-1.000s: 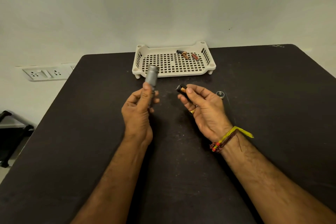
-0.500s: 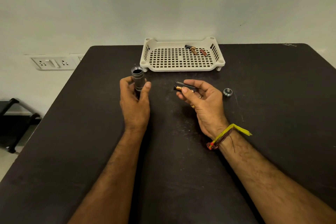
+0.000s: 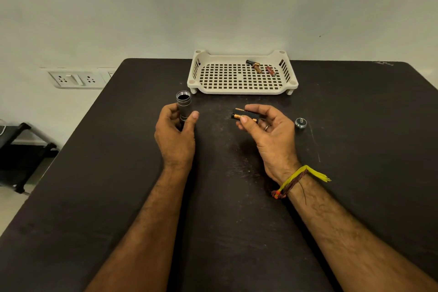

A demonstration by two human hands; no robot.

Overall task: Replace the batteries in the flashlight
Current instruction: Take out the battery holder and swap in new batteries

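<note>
The left hand [image 3: 175,135] grips the flashlight [image 3: 183,106] upright, its open end up. The right hand [image 3: 265,130] pinches the battery holder [image 3: 245,116] to its right. The cap [image 3: 300,123] lies on the table [image 3: 94,173]; two batteries [image 3: 259,67] rest in the far tray [image 3: 241,91].

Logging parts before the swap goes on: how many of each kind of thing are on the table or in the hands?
Flashlight body, in the left hand: 1
Battery holder with batteries, in the right hand: 1
End cap on the table: 1
Loose batteries in the tray: 3 ()
White tray: 1
Total: 7
</note>
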